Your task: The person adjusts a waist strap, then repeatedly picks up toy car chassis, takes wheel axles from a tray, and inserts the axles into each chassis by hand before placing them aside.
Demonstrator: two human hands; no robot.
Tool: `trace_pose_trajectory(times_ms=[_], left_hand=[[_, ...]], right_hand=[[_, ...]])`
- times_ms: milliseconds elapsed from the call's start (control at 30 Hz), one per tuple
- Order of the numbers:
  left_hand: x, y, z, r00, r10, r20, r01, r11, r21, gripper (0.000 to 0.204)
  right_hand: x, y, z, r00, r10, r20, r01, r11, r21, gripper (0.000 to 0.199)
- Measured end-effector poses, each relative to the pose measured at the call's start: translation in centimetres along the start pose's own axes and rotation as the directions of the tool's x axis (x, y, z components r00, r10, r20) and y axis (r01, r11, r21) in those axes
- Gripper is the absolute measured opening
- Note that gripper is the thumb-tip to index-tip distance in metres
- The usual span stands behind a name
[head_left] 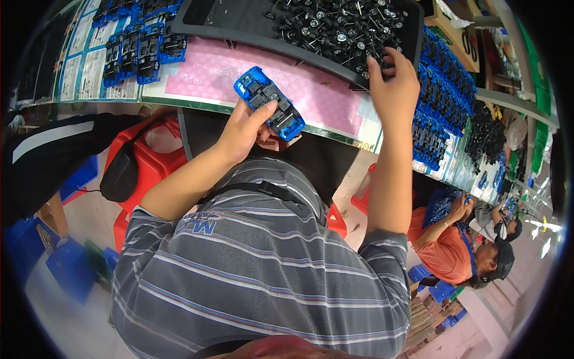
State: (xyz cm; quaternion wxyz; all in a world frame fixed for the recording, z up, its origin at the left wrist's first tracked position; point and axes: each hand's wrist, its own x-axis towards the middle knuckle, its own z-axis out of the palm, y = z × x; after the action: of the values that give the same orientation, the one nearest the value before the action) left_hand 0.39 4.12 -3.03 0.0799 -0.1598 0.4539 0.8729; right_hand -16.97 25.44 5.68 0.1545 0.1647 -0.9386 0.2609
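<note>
A blue toy car (270, 103) with a black chassis lies underside up in my left hand (244, 128). The thumb presses on the chassis and the fingers wrap beneath, where they are mostly hidden. My right hand (391, 84) reaches over the near right corner of a black plastic tray (239, 33). Its fingers are bent, with thumb and forefinger apart, close to the loose wheels. Small black wheels on metal axles (341, 36) are heaped in the tray's right part. Whether the fingertips touch a wheel is hard to make out.
Pink bubble wrap (203, 75) covers the table before me. Blue car bodies stand in rows at the left (140, 51) and right (439, 102). A red stool (143, 158) and a dark sleeve (66, 146) are at left. A person in orange (448, 254) sits at right.
</note>
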Motion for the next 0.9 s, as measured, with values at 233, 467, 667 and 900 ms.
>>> trace_pose_trajectory(times_ms=[233,467,667,900], left_hand=[[0.0,0.4,0.6,0.999,-0.002,-0.039,-0.001,0.997,-0.083,0.026],[0.0,0.2,-0.3,1.000,0.013,0.007,-0.013,1.000,0.017,0.025],[-0.4,0.4,-0.1,0.999,0.004,-0.033,-0.006,0.999,-0.044,0.023],[-0.1,0.0,0.4,0.998,-0.052,-0.027,0.051,0.998,-0.025,0.031]], right_hand=[[4.0,3.3,1.7,0.936,0.085,0.342,-0.056,0.994,-0.094,0.048],[4.2,3.4,1.9,0.918,0.178,0.354,-0.146,0.982,-0.115,0.027],[1.3,1.4,0.6,0.961,0.274,-0.046,-0.203,0.807,0.554,0.022],[-6.1,-3.4,-1.7,0.765,-0.091,0.638,-0.557,0.405,0.725,0.031]])
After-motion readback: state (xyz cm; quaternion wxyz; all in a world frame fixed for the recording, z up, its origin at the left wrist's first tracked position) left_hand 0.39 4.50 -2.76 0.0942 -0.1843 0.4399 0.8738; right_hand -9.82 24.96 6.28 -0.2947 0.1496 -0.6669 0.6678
